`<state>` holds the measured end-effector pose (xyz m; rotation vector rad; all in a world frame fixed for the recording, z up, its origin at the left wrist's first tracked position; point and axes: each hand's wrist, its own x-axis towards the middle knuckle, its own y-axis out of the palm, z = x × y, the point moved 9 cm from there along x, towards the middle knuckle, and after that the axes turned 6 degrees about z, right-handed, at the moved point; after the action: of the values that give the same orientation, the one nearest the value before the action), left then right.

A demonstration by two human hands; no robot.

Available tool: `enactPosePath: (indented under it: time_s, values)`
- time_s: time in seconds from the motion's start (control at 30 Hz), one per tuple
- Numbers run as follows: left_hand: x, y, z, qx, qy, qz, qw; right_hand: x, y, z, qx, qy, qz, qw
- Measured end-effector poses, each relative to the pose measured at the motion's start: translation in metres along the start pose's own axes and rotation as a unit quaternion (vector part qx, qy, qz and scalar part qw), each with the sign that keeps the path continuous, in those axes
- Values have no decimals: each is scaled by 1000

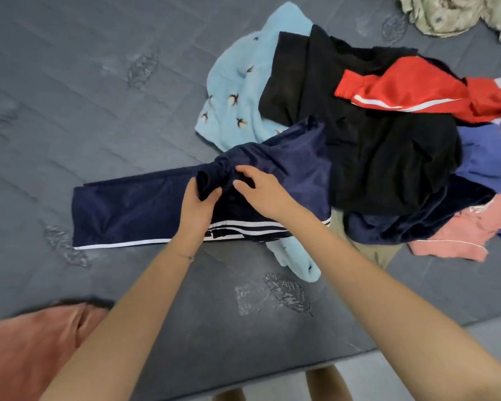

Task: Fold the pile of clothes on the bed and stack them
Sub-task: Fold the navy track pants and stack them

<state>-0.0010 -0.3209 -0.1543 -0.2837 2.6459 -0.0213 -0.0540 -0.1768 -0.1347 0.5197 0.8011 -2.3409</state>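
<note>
Head view: grey quilted bed (70, 82) filling frame, pile of clothes (402, 175) heaped unfolded at right with black garment (315, 82) on top, salmon garment (26, 348) at near-left edge. Navy track pants (128, 209) with white side stripes laid flat left of pile, right end overlapping it. Left hand (197, 206) clamped round bunched navy fabric mid-pants, right hand (261, 192) just beside, fingers curled into same fabric.

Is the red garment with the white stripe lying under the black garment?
No, the red garment lies on top of the black garment and covers part of it.
</note>
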Motion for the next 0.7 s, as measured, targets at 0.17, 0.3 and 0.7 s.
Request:
enactPosePath:
  time_s: [0.17, 0.3, 0.7]
  values:
    - [2, -90, 15, 6, 12, -69, 998, 23, 63, 9, -203, 35, 23, 978]
    - [9, -162, 25, 44, 23, -113, 992, 43, 100, 12, -277, 37, 12, 960]
    - [32, -324, 79, 173, -11, -172, 970, 105, 198, 35, -368, 47, 45, 927]
